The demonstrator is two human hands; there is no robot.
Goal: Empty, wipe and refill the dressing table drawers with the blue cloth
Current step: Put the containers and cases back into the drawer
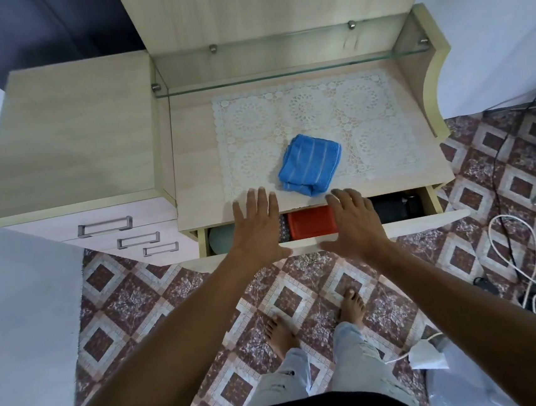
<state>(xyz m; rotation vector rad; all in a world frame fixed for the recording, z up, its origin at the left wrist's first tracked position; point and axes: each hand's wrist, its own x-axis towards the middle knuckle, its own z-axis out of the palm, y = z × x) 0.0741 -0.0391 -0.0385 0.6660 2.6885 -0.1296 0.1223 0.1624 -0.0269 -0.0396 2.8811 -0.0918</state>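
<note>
Blue cloth, a soft towelling piece with pale woven stripes, lies folded into a thick rounded rectangle on the dressing table, close to the front edge and about midway along it. Its long axis runs roughly front to back, the near end leaning a little to the left, and the stripes follow that line. It rests on a white lace doily of round openwork motifs, which covers much of the pale wood-grain table top.

Both hands are spread flat, palms down, fingers straight and holding nothing. The left hand and right hand reach over the partly pulled-out drawer under the front edge, fingertips at that edge. The cloth sits just beyond and between them, its near end just beside the right fingertips; whether they touch I cannot tell.

Inside the drawer, between the hands, lies a red rectangular plastic box, with a round pale-teal object at the left end and dark items at the right.

A glass shelf on metal pegs spans the back of the table. On the left stands a taller cabinet with three drawers bearing metal bar handles. Below is a patterned diamond-tile floor, with cables at the right.
</note>
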